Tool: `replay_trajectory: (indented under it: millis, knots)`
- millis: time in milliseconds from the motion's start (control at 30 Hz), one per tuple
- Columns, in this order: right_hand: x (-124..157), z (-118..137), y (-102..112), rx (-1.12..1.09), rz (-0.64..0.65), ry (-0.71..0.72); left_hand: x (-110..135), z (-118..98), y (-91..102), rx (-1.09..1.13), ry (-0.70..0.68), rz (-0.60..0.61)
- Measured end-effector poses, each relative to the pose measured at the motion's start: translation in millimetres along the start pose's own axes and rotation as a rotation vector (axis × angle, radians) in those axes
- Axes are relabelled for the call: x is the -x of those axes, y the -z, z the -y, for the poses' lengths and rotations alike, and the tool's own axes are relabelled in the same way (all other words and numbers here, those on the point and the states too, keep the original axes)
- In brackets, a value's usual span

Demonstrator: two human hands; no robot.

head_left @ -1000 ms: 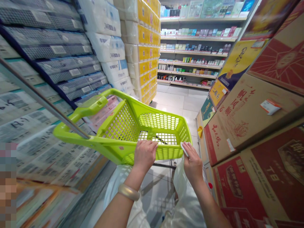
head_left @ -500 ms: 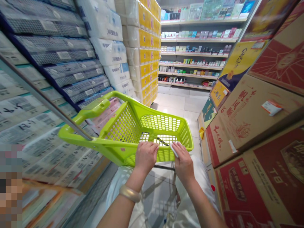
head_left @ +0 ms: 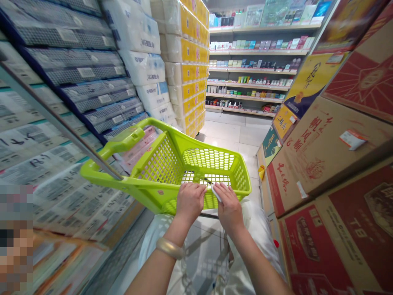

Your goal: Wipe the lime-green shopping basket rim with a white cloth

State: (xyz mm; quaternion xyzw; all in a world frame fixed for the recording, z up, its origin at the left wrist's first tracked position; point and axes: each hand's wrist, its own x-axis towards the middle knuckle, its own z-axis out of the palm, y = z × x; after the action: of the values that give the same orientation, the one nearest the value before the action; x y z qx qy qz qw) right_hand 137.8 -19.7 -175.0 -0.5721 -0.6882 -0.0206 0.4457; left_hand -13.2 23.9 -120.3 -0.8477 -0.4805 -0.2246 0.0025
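Lime-green plastic shopping basket (head_left: pixel 156 164) sits directly in front of the person, its mesh interior showing no goods and its handle arms running off to the left. Left hand (head_left: pixel 190 203), with a pale bangle (head_left: pixel 169 248) on the wrist, is curled over the near rim, clenched on it. Right hand (head_left: pixel 229 213) rests on the same rim just beside it, pressing a white tissue (head_left: pixel 216 192) there under its fingers. Plastic-wrapped paper packs (head_left: pixel 184 49) rise on the left, printed cardboard cartons (head_left: pixel 319 159) on the right, with store shelves (head_left: pixel 251 69) beyond the tiled floor (head_left: pixel 233 131).
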Motion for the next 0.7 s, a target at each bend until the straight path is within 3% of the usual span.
replay_trajectory:
  millis: [200, 300, 400, 500, 700]
  knots:
    - [14.6, -35.0, 28.6, 0.119, -0.106, -0.149, 1.6, -0.2, -1.7, 0.018, 0.004, -0.036]
    - [10.1, -20.2, 16.0, 0.090, -0.111, -0.122, 0.3, -0.5, -2.5, 0.009, -0.001, -0.034]
    - [1.7, 4.8, -3.3, 0.003, -0.039, -0.008, -0.2, 0.3, -3.1, -0.007, -0.010, -0.034]
    - [-0.8, 12.9, -7.9, -0.036, 0.002, 0.053, 0.8, 2.1, -3.1, -0.003, -0.027, -0.039]
    - [17.6, -37.3, 29.6, 0.061, -0.063, -0.077, 2.5, 3.5, -4.0, 0.008, -0.034, -0.070]
